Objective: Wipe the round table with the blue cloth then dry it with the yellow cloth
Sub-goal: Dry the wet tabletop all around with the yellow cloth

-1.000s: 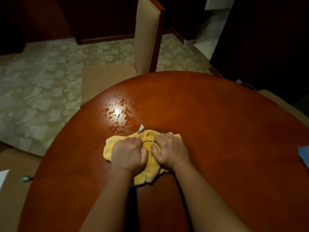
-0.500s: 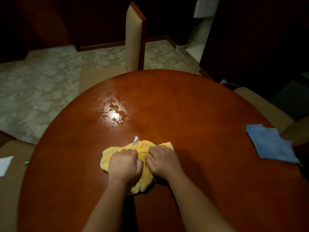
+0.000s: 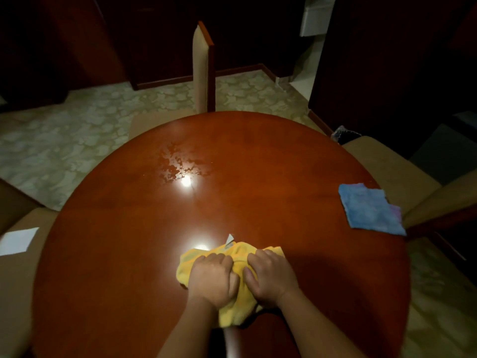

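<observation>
We cannot see the middle of the yellow cloth [image 3: 240,259] under the left hand [image 3: 212,280] and right hand [image 3: 271,276], the round table [image 3: 284,177] is cut off at six o'clock, and the white sheet [image 3: 18,240] at nine o'clock is clipped.

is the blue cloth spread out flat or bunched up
Spread flat. The blue cloth lies as a smooth, roughly square sheet near the right edge of the round table, with no hand on it.
</observation>
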`<state>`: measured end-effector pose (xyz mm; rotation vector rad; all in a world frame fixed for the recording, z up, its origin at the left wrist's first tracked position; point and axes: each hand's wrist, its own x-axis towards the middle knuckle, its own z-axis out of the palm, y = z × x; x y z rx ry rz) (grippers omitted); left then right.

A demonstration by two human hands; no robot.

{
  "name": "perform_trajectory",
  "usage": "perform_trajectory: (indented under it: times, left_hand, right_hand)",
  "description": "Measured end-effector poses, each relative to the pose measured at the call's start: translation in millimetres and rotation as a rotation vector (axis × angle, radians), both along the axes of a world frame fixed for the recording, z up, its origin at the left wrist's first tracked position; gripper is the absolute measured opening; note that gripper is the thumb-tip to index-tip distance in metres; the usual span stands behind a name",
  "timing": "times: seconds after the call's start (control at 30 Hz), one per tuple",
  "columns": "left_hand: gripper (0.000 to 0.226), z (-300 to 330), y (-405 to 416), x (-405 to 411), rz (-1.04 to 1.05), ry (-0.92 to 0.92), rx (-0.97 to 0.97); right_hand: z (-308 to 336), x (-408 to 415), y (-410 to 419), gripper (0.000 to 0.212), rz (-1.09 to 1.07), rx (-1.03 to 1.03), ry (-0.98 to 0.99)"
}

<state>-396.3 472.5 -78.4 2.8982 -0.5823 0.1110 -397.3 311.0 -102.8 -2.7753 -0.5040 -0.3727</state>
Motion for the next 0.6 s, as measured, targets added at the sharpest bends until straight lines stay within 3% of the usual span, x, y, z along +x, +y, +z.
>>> perform_trajectory:
  times: [0.6]
  left_hand:
    - [0.022, -11, -8, 156, -0.015, -0.108, -0.083]
  right_hand:
    - [-8, 151, -7, 0.028, -0.025, 0.131, -0.06]
